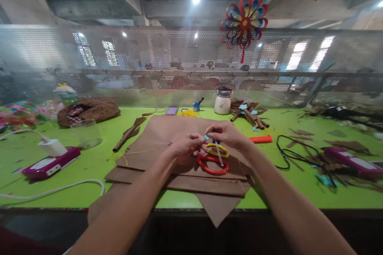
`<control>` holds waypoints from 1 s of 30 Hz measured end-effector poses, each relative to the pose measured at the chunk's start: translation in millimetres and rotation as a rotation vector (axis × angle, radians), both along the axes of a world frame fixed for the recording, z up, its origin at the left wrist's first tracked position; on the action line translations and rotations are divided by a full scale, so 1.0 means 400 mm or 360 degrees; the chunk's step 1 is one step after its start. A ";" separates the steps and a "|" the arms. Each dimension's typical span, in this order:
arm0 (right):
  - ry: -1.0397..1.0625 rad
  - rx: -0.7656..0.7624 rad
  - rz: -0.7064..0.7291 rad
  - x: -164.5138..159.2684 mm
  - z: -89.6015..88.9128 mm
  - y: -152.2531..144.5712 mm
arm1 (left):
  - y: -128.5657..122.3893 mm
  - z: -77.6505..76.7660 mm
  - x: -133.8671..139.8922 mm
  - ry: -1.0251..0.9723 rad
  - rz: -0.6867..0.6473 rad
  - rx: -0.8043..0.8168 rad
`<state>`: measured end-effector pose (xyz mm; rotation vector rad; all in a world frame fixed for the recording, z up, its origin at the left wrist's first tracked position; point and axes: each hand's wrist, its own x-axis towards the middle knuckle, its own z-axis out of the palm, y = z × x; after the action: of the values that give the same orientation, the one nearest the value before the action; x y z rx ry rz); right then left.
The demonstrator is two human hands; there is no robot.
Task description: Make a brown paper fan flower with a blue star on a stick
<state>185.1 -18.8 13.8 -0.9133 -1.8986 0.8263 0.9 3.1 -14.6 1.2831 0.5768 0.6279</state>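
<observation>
Between the fingertips of both hands is a small light-blue piece (206, 137), likely cut paper. My left hand (189, 144) pinches it from the left. My right hand (225, 134) is closed, its thumb and forefinger meeting at the piece's upper edge. Below its curled fingers a thin pale stick (220, 154) slants down; whether the hand holds it I cannot tell. Just under the hands lie scissor handles, a red loop (213, 171) and a yellow loop (225, 151). They rest on stacked brown paper sheets (155, 135), one corner hanging over the table edge.
Rolled brown paper pieces with blue shapes (249, 114) lie behind, right of a white jar (222, 101). An orange-handled tool (261, 139) and black cable (283, 153) sit right. At left are a brown paper roll (127, 135), purple power strip (50, 164) and clear cup (89, 135).
</observation>
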 end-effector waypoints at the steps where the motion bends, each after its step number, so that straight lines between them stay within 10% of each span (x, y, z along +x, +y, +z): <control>1: 0.0031 -0.0027 -0.0012 -0.001 -0.002 0.001 | -0.001 -0.001 0.001 0.0014 0.0026 0.0026; 16: 0.0467 -0.0547 -0.0036 -0.014 -0.052 0.030 | 0.006 -0.014 0.019 0.0270 0.0326 0.0451; 30: 0.0094 -0.0303 -0.0087 -0.017 -0.029 0.011 | -0.002 -0.004 0.018 0.0308 0.0271 0.0416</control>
<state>178.5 -14.4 2.4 -1.0397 -1.7585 1.0031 7.9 2.5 -16.2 1.5624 0.7888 0.7430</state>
